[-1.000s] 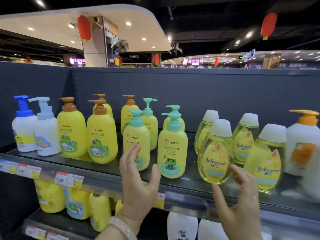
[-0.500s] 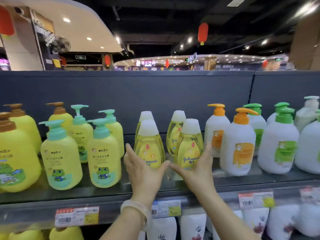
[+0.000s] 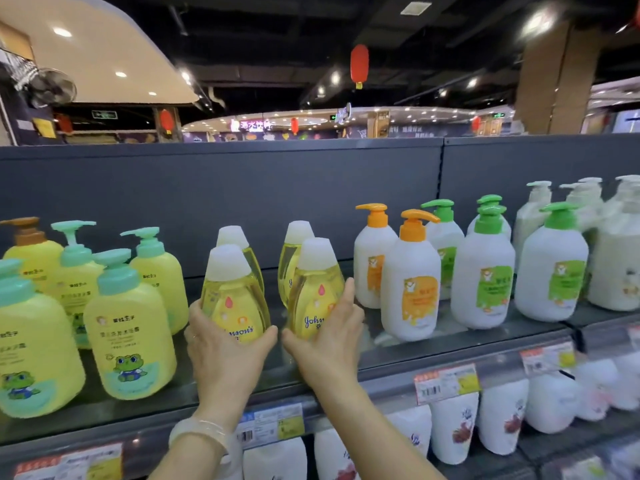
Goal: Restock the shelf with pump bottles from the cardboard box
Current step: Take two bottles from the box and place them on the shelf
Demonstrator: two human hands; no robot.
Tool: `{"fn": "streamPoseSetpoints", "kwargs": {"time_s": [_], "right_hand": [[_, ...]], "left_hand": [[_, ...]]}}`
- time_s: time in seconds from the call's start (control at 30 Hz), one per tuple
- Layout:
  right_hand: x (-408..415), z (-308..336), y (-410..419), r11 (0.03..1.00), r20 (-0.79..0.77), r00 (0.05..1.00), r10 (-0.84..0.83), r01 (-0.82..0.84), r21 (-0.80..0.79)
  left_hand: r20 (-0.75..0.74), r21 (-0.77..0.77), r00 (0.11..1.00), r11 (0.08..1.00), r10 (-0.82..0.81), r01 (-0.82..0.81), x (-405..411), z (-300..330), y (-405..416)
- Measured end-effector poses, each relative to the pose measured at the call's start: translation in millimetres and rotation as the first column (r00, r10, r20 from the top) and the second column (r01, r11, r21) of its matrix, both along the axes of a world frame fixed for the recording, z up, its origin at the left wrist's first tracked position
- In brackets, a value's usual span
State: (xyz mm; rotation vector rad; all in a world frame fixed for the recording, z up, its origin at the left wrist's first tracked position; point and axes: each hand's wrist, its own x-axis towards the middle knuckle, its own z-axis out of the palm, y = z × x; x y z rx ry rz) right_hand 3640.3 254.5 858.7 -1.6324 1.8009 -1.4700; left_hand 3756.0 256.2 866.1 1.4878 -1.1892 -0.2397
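From the head camera, centre frame: the left hand (image 3: 228, 355) cups the base of a clear yellow bottle (image 3: 232, 299), and the right hand (image 3: 329, 337) wraps its neighbour (image 3: 313, 299), both standing on the shelf (image 3: 433, 344). Full and smooth, they look heavy and slippery; low on the belly seems the best hold. Pump bottles (image 3: 412, 278) stand to the right; no cardboard box in view.

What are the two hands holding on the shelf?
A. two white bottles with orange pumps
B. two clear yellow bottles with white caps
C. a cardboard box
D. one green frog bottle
B: the left hand and right hand each wrap a clear yellow bottle with a white cap.
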Motion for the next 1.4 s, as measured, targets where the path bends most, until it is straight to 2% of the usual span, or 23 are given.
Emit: {"fn": "streamPoseSetpoints", "kwargs": {"time_s": [0.13,0.23,0.27,0.33,0.37,0.43,0.5,0.57,0.67,0.77,0.87,0.93,1.0,1.07,1.13,1.17,1.27,1.4], "right_hand": [[-2.3,-2.4,0.8,0.999,0.013,0.999,0.043,-0.043,-0.020],[-19.2,-3.8,13.8,0.978,0.039,0.997,0.071,-0.061,-0.201],[-31.4,-3.6,17.8,0.955,0.050,0.999,0.015,0.001,-0.298],[-63.4,-4.6,18.6,0.906,0.116,0.982,-0.148,0.182,-0.381],[-80.5,-4.4,15.3,0.901,0.138,0.966,-0.217,0.252,-0.354],[-107.2,-0.9,5.4,0.940,0.138,0.958,-0.251,0.275,-0.201],[-119.1,1.2,-4.3,0.981,0.130,0.977,-0.168,0.178,-0.077],[-121.6,0.6,-8.7,0.988,0.098,0.985,-0.145,0.150,-0.041],[-123.3,0.0,-9.6,0.984,0.080,0.981,-0.176,0.178,-0.024],[-125.5,-1.0,-7.2,0.986,0.029,0.986,-0.165,0.166,-0.019],[-132.2,-0.4,0.3,0.997,0.026,0.997,-0.073,0.073,0.015],[-143.8,-1.1,9.1,0.999,0.080,0.996,-0.025,0.028,-0.035],[-162.0,0.3,19.5,0.980,0.185,0.981,-0.058,0.091,-0.178],[-185.8,3.1,22.3,0.910,0.265,0.940,-0.213,0.290,-0.296],[-210.8,9.5,14.0,0.879,0.265,0.899,-0.349,0.411,-0.240],[-220.9,10.7,6.4,0.900,0.236,0.903,-0.360,0.403,-0.169],[-233.2,6.9,-12.3,0.965,0.173,0.951,-0.257,0.262,-0.011],[-235.2,-4.3,-22.7,0.959,0.140,0.949,-0.281,0.284,0.000]], "left_hand": [[-0.026,0.016,1.000,1.000,-0.005,0.006,-0.8,0.2,0.4],[-0.048,-0.007,0.999,1.000,0.024,-0.024,-2.9,1.5,6.3],[-0.054,-0.054,0.998,0.998,0.028,-0.031,-3.9,0.5,9.2],[0.000,-0.273,1.000,0.962,-0.006,0.006,-10.0,-2.8,18.8],[0.066,-0.381,0.997,0.922,-0.044,0.066,-16.8,-5.3,24.2],[0.203,-0.451,0.968,0.863,-0.151,0.229,-40.8,-8.7,35.0],[0.291,-0.389,0.899,0.819,-0.327,0.423,-70.5,-12.7,39.4],[0.328,-0.263,0.827,0.797,-0.457,0.544,-99.2,-12.6,41.3],[0.212,-0.111,0.811,0.811,-0.545,0.574,-129.3,-16.0,35.0],[0.092,0.045,0.815,0.820,-0.572,0.570,-141.8,-14.8,29.1],[0.039,0.086,0.808,0.807,-0.588,0.584,-146.7,-14.2,28.1],[0.016,0.084,0.812,0.810,-0.583,0.580,-149.4,-13.3,27.7],[0.010,0.076,0.824,0.822,-0.567,0.564,-152.9,-10.1,25.7],[0.041,0.093,0.835,0.834,-0.549,0.544,-159.6,-6.0,22.7],[0.050,0.134,0.835,0.832,-0.548,0.538,-168.4,-3.1,18.4],[0.040,0.150,0.835,0.830,-0.548,0.537,-172.5,-2.6,14.9],[-0.003,0.162,0.854,0.843,-0.520,0.513,-179.5,-4.2,3.9],[0.038,0.183,0.880,0.869,-0.474,0.460,-183.3,-9.7,-5.1]]}}
